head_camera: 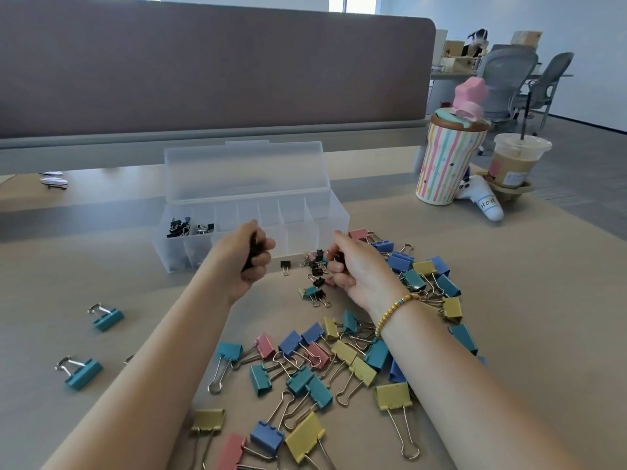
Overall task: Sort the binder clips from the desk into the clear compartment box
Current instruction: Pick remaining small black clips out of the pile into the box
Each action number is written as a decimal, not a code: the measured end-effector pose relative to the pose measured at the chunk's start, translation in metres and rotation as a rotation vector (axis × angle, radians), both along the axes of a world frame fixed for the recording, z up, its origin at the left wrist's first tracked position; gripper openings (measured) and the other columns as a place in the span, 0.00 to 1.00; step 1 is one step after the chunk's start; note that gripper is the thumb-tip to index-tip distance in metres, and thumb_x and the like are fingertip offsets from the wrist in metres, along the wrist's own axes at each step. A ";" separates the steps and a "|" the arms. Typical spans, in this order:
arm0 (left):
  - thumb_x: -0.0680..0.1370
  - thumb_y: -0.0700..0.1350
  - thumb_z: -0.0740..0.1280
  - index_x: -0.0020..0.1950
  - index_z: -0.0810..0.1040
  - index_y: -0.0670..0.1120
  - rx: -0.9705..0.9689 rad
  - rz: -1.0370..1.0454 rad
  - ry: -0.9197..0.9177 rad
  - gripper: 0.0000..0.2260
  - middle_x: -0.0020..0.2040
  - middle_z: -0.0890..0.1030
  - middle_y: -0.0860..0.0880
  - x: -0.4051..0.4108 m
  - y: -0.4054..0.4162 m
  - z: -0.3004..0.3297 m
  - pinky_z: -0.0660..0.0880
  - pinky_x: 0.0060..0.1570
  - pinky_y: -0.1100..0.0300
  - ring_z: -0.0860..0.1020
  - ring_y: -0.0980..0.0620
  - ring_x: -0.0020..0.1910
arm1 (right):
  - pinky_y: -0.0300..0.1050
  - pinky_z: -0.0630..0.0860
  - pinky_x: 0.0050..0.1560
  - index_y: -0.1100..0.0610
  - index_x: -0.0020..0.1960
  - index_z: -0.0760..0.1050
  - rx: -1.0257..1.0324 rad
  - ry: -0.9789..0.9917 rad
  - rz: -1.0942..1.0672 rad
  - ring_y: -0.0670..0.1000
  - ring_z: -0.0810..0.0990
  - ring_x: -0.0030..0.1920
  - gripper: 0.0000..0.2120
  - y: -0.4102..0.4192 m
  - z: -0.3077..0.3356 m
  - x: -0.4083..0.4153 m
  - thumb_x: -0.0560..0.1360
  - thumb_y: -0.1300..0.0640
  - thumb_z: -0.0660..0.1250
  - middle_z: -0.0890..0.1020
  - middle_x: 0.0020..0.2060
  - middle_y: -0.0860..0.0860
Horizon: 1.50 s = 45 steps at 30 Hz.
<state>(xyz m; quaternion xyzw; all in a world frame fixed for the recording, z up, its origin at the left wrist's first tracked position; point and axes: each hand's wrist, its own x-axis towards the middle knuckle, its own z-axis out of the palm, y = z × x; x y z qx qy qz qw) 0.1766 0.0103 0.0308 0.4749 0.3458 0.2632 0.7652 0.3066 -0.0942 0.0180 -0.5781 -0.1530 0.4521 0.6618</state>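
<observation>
You are working over the desk [475, 266], where the clear compartment box [258, 212] is standing open just beyond your hands, its lid tilted back; only its left-end compartments are holding small black clips [185, 227], the rest looking bare. Between your forearms and out to the right the big coloured binder clips [315, 364] are lying in a loose tangle, wire handles overlapping, so expect neighbours to be dragging along when you lift one; taking each by its stiff painted body should be freeing it cleanly. They are looking light, hard and a little slippery. Two teal clips [108, 318] are lying well apart on the left. Your left hand [251, 259] is curling round a dark bunch, probably black clips. Your right hand [353, 266] is pinching among the small black clips on the desk [319, 269]; what it has is hidden
</observation>
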 end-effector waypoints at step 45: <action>0.81 0.46 0.57 0.36 0.68 0.46 -0.065 -0.088 -0.036 0.14 0.28 0.68 0.51 -0.002 -0.002 0.009 0.53 0.13 0.73 0.64 0.61 0.18 | 0.31 0.50 0.16 0.56 0.34 0.61 0.102 0.290 0.125 0.43 0.61 0.19 0.13 -0.001 0.001 0.008 0.78 0.58 0.53 0.69 0.29 0.52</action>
